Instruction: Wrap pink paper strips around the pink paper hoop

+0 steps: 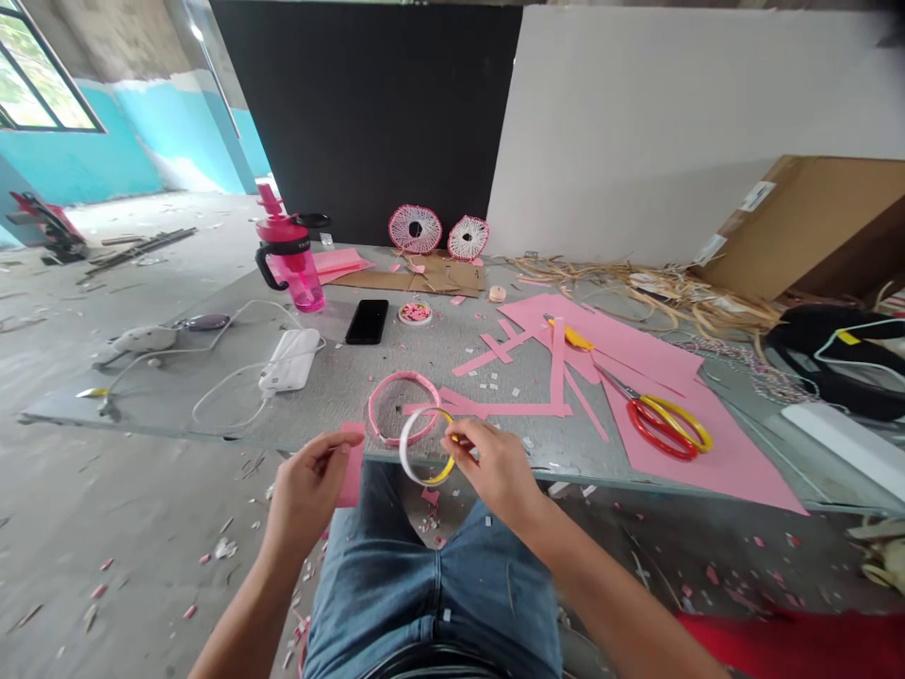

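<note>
My left grip is clenched on a pink paper strip; my right grip pinches a white-and-yellow hoop at the desk edge. A pink-wrapped ring lies at 12 o'clock, red-handled scissors at 2 o'clock.

A makeshift craft workshop in an unfinished building: a worktable littered with pink paper offcuts and scissors, dried reed fibres beside it, scrap-strewn concrete floor, patchy turquoise walls

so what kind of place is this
Probably an unfinished indoor space used as a makeshift craft workshop: the bare concrete floor is strewn with paper scraps, the table holds cut pink paper and red-and-yellow scissors, and pink woven discs stand at its back.
</note>
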{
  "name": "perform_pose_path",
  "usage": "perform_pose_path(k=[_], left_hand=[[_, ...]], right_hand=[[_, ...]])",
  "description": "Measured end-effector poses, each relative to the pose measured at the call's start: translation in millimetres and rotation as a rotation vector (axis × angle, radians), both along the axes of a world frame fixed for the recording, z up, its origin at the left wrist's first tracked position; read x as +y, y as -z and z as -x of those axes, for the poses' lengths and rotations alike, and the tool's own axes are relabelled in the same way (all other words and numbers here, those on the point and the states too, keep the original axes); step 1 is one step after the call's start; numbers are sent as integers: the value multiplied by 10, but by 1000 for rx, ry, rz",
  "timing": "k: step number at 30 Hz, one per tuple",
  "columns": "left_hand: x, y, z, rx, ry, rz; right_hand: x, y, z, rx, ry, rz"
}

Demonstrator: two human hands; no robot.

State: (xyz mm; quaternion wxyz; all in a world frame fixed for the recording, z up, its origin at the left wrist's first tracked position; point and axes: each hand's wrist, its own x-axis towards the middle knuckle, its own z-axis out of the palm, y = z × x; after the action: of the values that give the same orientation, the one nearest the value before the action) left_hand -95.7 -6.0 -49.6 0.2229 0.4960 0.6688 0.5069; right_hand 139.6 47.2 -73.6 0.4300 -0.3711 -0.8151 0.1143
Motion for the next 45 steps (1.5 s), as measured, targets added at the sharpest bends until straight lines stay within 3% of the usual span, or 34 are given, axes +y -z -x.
perform_pose_path(k=[3,5,9,14,18,24,26,30,33,36,39,45], left_hand=[[-40,-147,-95,132,43,-81],[-135,-153,-199,154,136,-86],[-315,27,-475,71,331,-30],[-325,271,-708,58,304,-55],[-296,320,-763,125,282,-154],[-363,345,-742,430,270,-410],[-386,364,-738,507,290,-467],[-414,400,-745,505,323,-488],[-417,413,-746,417,356,-383],[-401,434,-750,291,331,-237],[-381,468,-780,219,293,-130],[-382,490,-884,232,286,-238]], right_hand=[[-43,-95,-113,23,44,-9],[-126,-140,-194,12,91,-83],[-343,-120,-312,-72,179,-240],[-598,18,-362,-26,125,-190],[-772,125,-348,158,44,76],[-851,141,-322,578,-301,870],[-809,102,-301,613,-366,1008],[-740,20,-273,518,-441,1141],[-750,-24,-323,435,-372,1090],[-778,-65,-407,277,-213,857],[-789,-107,-434,161,-161,663],[-783,-95,-334,64,-139,376]])
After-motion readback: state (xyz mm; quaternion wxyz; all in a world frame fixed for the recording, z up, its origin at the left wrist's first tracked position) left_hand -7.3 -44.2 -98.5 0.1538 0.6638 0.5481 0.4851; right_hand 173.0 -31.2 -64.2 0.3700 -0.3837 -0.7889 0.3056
